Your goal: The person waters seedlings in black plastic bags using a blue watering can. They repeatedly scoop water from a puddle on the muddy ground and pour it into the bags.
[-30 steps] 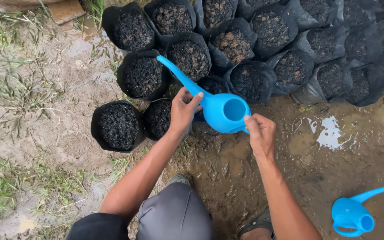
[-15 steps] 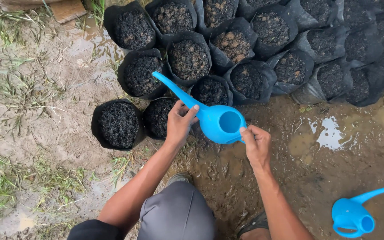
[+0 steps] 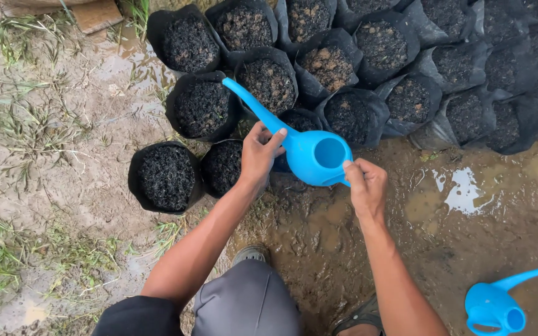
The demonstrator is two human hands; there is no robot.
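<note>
The scene is outdoors on wet, muddy brown ground (image 3: pixel 319 249) with puddles and thin grass, where a cluster of black plastic grow bags filled with dark soil (image 3: pixel 269 81) stands. Just in front of those bags, the person holds a bright blue plastic watering can with a long thin spout (image 3: pixel 312 152). The left hand (image 3: pixel 259 152) wraps the base of the spout, fingers curled closed on it; the right hand (image 3: pixel 363 183) is clenched on the handle at the can's rear. The spout tip reaches out over the bags. A second blue plastic watering can (image 3: pixel 496 305) lies on the mud well away from the bags, on the person's right.
</note>
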